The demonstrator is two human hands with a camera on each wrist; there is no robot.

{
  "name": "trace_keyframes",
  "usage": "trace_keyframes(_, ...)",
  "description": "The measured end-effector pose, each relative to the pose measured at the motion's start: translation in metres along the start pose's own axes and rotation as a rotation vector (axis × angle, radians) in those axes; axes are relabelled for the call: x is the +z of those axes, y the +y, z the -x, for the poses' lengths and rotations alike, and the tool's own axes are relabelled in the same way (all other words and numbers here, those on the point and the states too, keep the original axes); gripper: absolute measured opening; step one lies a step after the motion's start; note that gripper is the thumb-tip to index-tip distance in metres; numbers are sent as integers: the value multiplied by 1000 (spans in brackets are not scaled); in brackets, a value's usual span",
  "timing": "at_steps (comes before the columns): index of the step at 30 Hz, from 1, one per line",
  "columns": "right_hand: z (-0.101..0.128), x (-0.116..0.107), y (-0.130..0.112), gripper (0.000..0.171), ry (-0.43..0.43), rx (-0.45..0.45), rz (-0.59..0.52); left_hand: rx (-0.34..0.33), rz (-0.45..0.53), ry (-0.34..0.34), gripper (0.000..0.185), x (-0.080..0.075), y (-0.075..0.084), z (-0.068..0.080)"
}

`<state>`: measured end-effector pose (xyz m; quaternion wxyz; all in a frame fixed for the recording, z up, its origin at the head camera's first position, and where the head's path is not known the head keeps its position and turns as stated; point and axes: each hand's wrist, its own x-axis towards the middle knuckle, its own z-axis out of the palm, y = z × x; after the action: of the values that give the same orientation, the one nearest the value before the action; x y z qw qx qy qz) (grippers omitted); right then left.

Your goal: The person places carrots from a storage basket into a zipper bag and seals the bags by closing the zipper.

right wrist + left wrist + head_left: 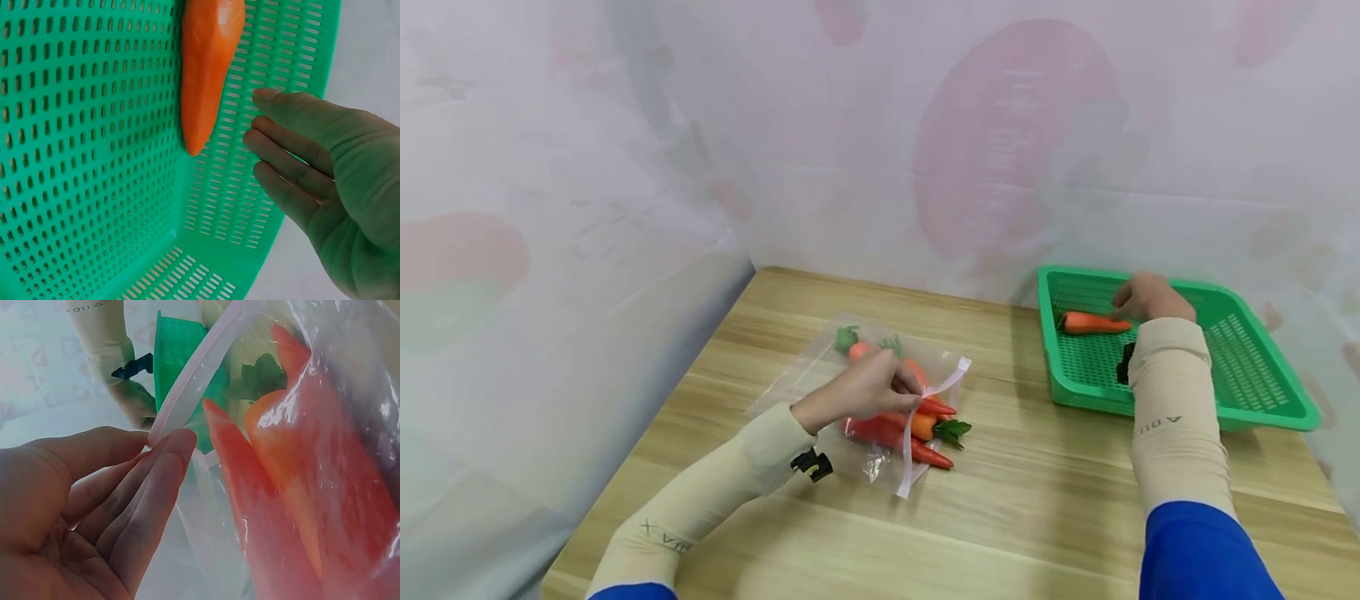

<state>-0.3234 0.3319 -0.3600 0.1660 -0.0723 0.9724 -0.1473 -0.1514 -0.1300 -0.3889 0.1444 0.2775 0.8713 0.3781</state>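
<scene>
A clear zip bag [808,354] with a pale pink zip strip lies on the table, holding several red and orange vegetables. Red peppers [928,455] and an orange carrot [922,427] with green leaves poke out at its mouth. My left hand [868,387] pinches the zip strip [187,381] between thumb and fingertips, lifting that edge. Over the green basket [1054,379], my right hand [1152,298] holds nothing, its fingers loosely extended. One carrot [1088,323] lies in the basket; in the right wrist view a gap separates its tip from my fingertips [265,95].
The wooden table [1000,517] carries the bag at left-centre and the basket at the back right. A printed white curtain [865,208] hangs behind the table and along its left side. Slotted basket walls [250,206] surround the carrot.
</scene>
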Motion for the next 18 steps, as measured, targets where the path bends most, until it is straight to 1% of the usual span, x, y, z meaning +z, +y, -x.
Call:
trace_keyframes(5, 3, 4, 11, 49, -20, 15, 9, -7, -17, -4, 11, 1, 6, -3)
trace_keyframes(7, 4, 7, 17, 47, -19, 19, 22, -9, -19, -4, 10, 2, 7, -4)
trace_keyframes(13, 7, 20, 33, 41, -17, 48, 59, -1, 8, -36, 10, 5, 8, -4)
trace_keyframes(18, 4, 27, 28, 44, -9, 60, 76, -3, -1, -34, 10, 5, 8, -3)
